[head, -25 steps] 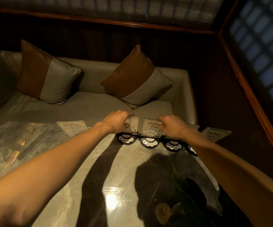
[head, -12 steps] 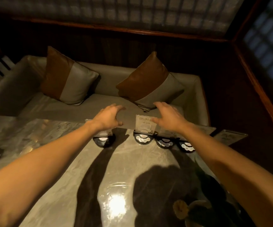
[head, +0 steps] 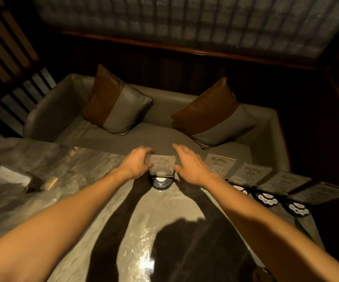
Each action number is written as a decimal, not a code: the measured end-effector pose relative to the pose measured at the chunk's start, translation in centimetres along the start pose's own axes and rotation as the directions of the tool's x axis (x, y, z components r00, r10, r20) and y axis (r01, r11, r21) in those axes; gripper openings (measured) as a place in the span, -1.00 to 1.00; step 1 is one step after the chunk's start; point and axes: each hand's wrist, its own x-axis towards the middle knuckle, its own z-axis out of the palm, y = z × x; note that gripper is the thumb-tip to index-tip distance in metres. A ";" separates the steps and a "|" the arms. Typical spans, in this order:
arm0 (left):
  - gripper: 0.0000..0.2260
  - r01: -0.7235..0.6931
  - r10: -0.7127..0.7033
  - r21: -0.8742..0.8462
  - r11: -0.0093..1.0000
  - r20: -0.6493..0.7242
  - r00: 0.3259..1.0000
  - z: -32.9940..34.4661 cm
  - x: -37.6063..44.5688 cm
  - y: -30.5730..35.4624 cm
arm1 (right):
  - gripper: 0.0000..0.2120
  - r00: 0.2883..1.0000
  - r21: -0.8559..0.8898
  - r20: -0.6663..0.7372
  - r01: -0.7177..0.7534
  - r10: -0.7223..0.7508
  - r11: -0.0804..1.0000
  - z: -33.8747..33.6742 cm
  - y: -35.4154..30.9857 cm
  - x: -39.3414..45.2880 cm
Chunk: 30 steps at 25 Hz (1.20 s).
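A clear table sign [head: 162,163] on a round black base [head: 161,181] stands alone near the far edge of the marble table [head: 107,210]. My left hand [head: 137,162] grips the sign's left edge with curled fingers. My right hand [head: 189,164] is just right of the sign with fingers straight, its thumb side by the sign's right edge; whether it touches is unclear. Several more signs of the same kind [head: 220,163] stand in a row to the right, along the table's far right edge.
A grey sofa [head: 164,137] runs beyond the table with two brown-and-grey cushions [head: 115,107]. A small dark object and white paper [head: 18,178] lie at the table's left. Dark wood panelling and a lattice window close the booth behind and to the right.
My left hand has carried one sign leftwards away from the row and set it apart. My right hand left the row and came over beside that sign. The view turned left.
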 end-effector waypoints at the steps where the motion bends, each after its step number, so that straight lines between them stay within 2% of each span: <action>1: -0.59 -0.004 0.004 -0.028 1.000 -0.016 1.000 0.3 -0.1 -0.4 | -0.36 1.000 -0.014 0.004 0.018 -0.018 1.000 0.6 -0.3 0.4; 5: -0.80 -0.042 0.027 -0.125 0.991 -0.122 0.992 1.3 -0.2 -0.6 | -0.83 0.998 -0.108 -0.040 0.046 -0.050 0.993 0.5 -0.4 2.0; 7: -0.82 -0.062 0.039 -0.160 0.985 -0.143 0.989 1.5 0.4 -0.2 | -0.92 0.997 -0.178 0.009 0.071 -0.071 0.981 -0.8 0.2 2.5; 9: -0.81 -0.085 0.058 -0.171 0.982 -0.158 0.986 1.8 1.3 0.4 | -0.90 0.997 -0.198 0.040 0.079 -0.073 0.977 -2.0 1.1 2.7; 17: -0.81 -0.147 0.120 -0.161 0.976 -0.164 0.979 3.2 4.0 4.2 | -0.83 1.000 -0.196 0.002 0.029 -0.029 0.980 -4.3 5.1 2.5; 30: -0.80 -0.126 0.111 -0.180 0.975 -0.094 0.989 4.4 5.3 6.0 | -0.85 0.999 -0.238 -0.008 0.029 -0.032 0.971 -5.0 7.5 1.5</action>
